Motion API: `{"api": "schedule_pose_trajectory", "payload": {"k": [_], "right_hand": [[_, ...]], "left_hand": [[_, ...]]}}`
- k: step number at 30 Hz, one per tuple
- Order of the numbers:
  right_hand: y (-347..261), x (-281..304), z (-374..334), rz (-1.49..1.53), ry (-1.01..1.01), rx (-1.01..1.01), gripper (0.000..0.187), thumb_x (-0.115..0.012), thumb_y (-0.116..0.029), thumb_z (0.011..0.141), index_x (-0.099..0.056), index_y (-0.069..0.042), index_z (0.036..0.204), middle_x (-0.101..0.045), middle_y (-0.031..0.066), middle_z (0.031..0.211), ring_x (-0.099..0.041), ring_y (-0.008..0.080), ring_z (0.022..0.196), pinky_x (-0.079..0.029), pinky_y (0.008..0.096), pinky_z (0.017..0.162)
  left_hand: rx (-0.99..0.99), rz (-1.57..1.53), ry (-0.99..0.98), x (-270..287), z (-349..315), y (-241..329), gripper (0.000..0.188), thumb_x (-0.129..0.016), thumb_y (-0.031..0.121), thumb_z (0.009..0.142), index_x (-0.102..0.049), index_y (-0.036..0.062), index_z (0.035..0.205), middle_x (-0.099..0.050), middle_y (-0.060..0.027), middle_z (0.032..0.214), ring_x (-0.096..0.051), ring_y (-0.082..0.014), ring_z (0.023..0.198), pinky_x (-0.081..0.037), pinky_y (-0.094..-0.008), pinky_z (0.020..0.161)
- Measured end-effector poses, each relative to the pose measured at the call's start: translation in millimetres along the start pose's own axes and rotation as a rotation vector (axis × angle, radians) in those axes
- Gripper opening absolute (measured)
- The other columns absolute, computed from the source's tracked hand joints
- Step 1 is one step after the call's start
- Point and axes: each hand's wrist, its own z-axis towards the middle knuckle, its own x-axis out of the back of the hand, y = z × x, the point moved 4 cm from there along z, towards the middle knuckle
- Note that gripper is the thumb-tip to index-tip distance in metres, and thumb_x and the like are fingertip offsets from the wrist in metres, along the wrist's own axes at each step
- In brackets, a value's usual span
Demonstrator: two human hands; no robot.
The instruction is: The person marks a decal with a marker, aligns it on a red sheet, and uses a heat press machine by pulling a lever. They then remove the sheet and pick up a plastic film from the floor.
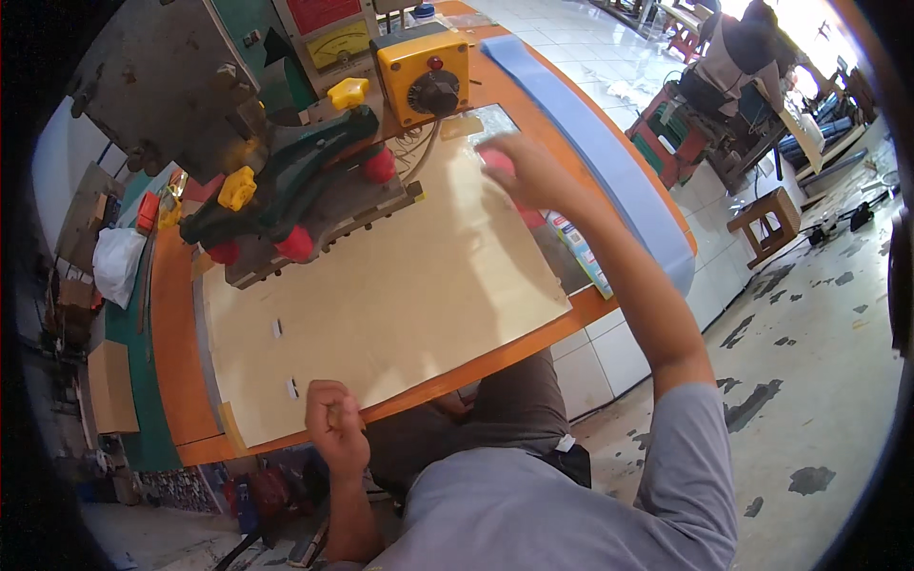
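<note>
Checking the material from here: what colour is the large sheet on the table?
The large sheet is pale cream; it shows best in the head view.

I'm looking into a workshop: a heavy machine (303, 169) with yellow star knobs (237, 189), a control box (419, 78) with a black dial and a needle gauge (339, 48) crowd the orange desk (176, 371), beneath and beside a cream sheet (381, 305). Beyond, I see a person (745, 55) near green-and-red equipment (666, 128) and a scuffed, patchy floor (790, 419).
</note>
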Motion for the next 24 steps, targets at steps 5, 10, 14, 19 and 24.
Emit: {"api": "schedule_pose_trajectory", "payload": {"k": [5, 10, 14, 19, 24], "right_hand": [[63.0, -51.3, 88.2, -0.062, 0.061, -0.039, 0.031, -0.073, -0.013, 0.088, -0.072, -0.006, 0.118, -0.074, 0.0209, 0.113, -0.069, 0.0404, 0.108, -0.054, 0.0497, 0.095], [94.4, -69.8, 111.7, -0.024, 0.053, -0.061, 0.022, -0.074, -0.011, 0.086, -0.073, -0.005, 0.107, -0.075, 0.0204, 0.105, -0.070, 0.0408, 0.101, -0.056, 0.0491, 0.089], [92.4, -75.6, 121.9, -0.043, 0.058, -0.023, 0.023, -0.075, -0.011, 0.085, -0.073, -0.005, 0.107, -0.075, 0.0204, 0.103, -0.069, 0.0410, 0.101, -0.055, 0.0490, 0.090], [109.2, -78.3, 131.5, 0.030, 0.020, 0.136, 0.020, -0.077, -0.014, 0.084, -0.075, -0.002, 0.100, -0.073, 0.0204, 0.100, -0.068, 0.0405, 0.102, -0.055, 0.0485, 0.091], [95.8, -88.5, 137.0, 0.002, -0.018, 0.158, 0.016, -0.076, -0.011, 0.082, -0.075, 0.000, 0.093, -0.073, 0.0206, 0.101, -0.068, 0.0411, 0.102, -0.055, 0.0487, 0.092]], "left_hand": [[-0.158, 0.386, 0.128, 8.5, 17.5, -10.6, 0.006, -0.062, 0.004, 0.095, -0.061, -0.0004, 0.099, -0.061, -0.0145, 0.098, -0.062, -0.0268, 0.087, -0.051, -0.0373, 0.080], [-0.212, 0.484, 0.081, -4.7, 15.4, -7.5, 0.014, -0.065, 0.005, 0.093, -0.064, -0.0008, 0.106, -0.065, -0.0182, 0.100, -0.065, -0.0337, 0.094, -0.053, -0.0415, 0.085], [-0.193, 0.488, 0.072, -2.9, 15.2, -9.2, 0.016, -0.066, 0.006, 0.092, -0.065, -0.0003, 0.107, -0.066, -0.0187, 0.101, -0.066, -0.0345, 0.094, -0.054, -0.0428, 0.086], [-0.210, 0.543, 0.052, -9.4, 18.1, -7.5, 0.015, -0.062, 0.012, 0.096, -0.064, -0.0001, 0.105, -0.064, -0.0161, 0.102, -0.065, -0.0314, 0.096, -0.054, -0.0427, 0.086], [-0.183, 0.566, 0.059, -4.3, 15.7, -6.4, 0.016, -0.062, 0.012, 0.096, -0.064, -0.0002, 0.105, -0.064, -0.0164, 0.102, -0.065, -0.0318, 0.097, -0.053, -0.0427, 0.087]]}}
